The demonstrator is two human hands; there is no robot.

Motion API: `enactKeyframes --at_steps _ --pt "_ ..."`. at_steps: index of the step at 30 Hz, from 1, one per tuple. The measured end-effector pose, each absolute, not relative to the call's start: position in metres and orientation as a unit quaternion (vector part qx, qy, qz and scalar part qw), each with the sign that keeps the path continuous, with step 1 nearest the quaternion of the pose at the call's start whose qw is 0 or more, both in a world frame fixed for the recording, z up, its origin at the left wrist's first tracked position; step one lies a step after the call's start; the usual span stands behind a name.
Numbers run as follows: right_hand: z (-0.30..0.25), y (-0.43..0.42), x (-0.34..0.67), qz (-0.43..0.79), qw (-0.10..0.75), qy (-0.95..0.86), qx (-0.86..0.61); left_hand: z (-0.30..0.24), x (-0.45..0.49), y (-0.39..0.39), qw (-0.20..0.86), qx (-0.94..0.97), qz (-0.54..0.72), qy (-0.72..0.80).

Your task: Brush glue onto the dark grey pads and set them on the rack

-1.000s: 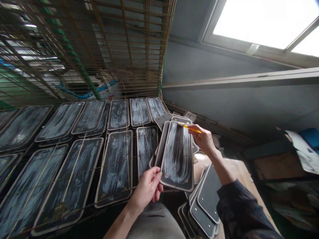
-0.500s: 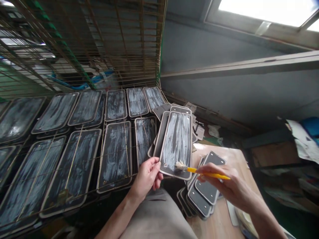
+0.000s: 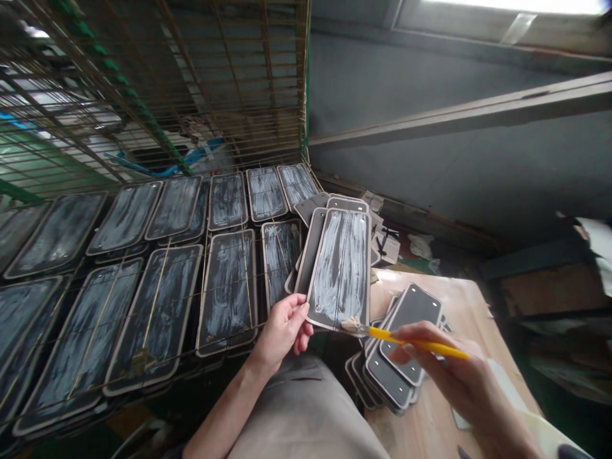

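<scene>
A dark rounded rectangular panel with a light rim and small metal studs is streaked with a whitish coating. My left hand pinches its lower left corner between thumb and fingers. My right hand grips a paintbrush by its yellow handle. The pale bristles touch the panel's lower right end, where the surface is darker. Behind the panel rest more grey panels, partly hidden by it.
Rows of white-streaked panels lie on a wire rack at the left. A stack of uncoated panels sits on a wooden table at the right. Scraps lie by the grey wall.
The brush has moved down and right to the panel's lower edge, and the coating looks more spread there. The view has shifted slightly; my left hand keeps its hold.
</scene>
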State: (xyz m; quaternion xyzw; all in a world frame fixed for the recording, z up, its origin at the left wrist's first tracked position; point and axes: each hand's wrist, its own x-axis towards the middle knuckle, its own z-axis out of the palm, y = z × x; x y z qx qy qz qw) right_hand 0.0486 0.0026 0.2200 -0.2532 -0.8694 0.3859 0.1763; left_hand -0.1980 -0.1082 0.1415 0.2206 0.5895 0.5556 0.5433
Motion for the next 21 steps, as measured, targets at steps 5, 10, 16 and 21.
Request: enactKeyframes --at_steps 5,10,16,21 --pt "0.201 -0.008 0.022 0.464 0.255 -0.811 -0.25 0.142 -0.197 -0.108 0.532 0.242 0.547 0.599" --pt "0.185 -0.009 0.03 0.495 0.26 -0.779 -0.283 0.141 -0.195 -0.108 0.533 0.241 0.549 0.597" --pt "0.198 0.012 0.04 0.406 0.37 -0.763 -0.341 0.144 -0.197 -0.107 0.543 0.258 0.531 0.596" --pt "0.199 0.033 0.0 0.435 0.329 -0.795 -0.265 0.15 -0.2 -0.105 0.56 0.253 0.509 0.603"
